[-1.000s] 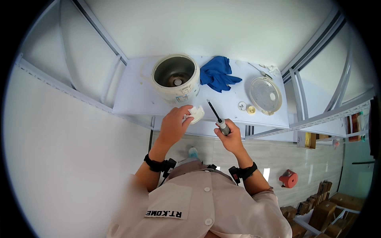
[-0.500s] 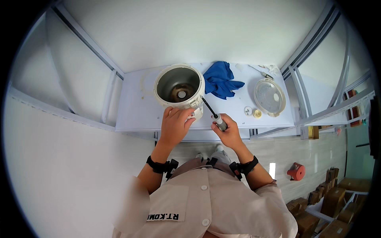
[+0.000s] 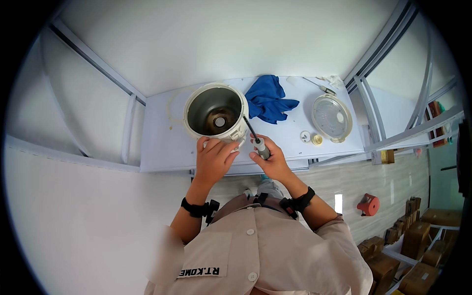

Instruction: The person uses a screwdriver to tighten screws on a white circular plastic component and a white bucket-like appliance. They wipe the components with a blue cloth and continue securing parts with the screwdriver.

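A white rice cooker body point(image 3: 200, 109) stands uncovered near the front of the table, with a grey inside and a brown-stained bottom around a pale round centre. My left hand point(image 3: 211, 158) is closed on its front side, fingers curled over the outer wall below the rim. Wrapped in my right hand point(image 3: 276, 163) is a screwdriver point(image 3: 263, 149) with a grey and white handle and a dark shaft. The shaft slants up and left, its tip at the cooker's right side; whether it sits in a screw cannot be made out.
A blue cloth point(image 3: 269, 102) lies crumpled behind right of the cooker. Farther right are a round translucent lid point(image 3: 329, 118), a small white dish point(image 3: 305, 136) holding tiny pieces, a yellowish round part point(image 3: 317, 140) and another screwdriver point(image 3: 325, 89). A red stool point(image 3: 368, 205) stands on the floor.
The whole view has shifted slightly. My right hand and the screwdriver have come a little closer to the cooker, the handle more upright. My left hand keeps its place on the cooker's front.
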The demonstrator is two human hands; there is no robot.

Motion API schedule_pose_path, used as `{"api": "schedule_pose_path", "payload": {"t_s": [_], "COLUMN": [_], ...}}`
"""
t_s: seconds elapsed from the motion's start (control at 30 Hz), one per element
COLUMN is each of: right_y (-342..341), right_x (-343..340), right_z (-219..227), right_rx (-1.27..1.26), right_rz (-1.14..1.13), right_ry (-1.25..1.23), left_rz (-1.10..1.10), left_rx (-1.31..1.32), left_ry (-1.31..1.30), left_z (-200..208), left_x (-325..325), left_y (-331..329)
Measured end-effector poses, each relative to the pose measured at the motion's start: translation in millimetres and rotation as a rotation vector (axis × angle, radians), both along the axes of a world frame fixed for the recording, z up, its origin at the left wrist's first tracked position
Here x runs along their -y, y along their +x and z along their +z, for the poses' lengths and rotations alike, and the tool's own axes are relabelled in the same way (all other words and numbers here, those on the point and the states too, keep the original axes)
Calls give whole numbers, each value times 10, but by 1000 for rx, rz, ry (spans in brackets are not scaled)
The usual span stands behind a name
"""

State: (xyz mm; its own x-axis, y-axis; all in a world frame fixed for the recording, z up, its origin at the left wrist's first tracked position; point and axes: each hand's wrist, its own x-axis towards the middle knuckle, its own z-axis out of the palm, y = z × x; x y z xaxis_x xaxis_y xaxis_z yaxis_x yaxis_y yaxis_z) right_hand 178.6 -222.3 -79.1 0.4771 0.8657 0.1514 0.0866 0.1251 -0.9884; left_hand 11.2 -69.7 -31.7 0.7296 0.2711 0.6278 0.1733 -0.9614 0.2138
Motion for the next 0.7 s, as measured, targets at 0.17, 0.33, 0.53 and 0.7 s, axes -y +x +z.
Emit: {"api": "schedule_pose_path", "payload": {"t_s": [0.17,0.33,0.53,0.7], "right_y": [38,48,53,57], "right_x": [-38,-70,-87,-91], "right_z": [-27,-14,-23,-1], "right_rx": [76,40,53,18], "right_rz": [22,48,81,88], "right_ry": [-11,-20,-20,-51], "left_rz": [20,36,89,166], "left_rx": [16,53,115,142], "left_ry": [34,83,86,101], "left_z": [-92,-113,-241,-228], "left_x": [-2,4,39,37], "left_y": [23,50,49,72]}}
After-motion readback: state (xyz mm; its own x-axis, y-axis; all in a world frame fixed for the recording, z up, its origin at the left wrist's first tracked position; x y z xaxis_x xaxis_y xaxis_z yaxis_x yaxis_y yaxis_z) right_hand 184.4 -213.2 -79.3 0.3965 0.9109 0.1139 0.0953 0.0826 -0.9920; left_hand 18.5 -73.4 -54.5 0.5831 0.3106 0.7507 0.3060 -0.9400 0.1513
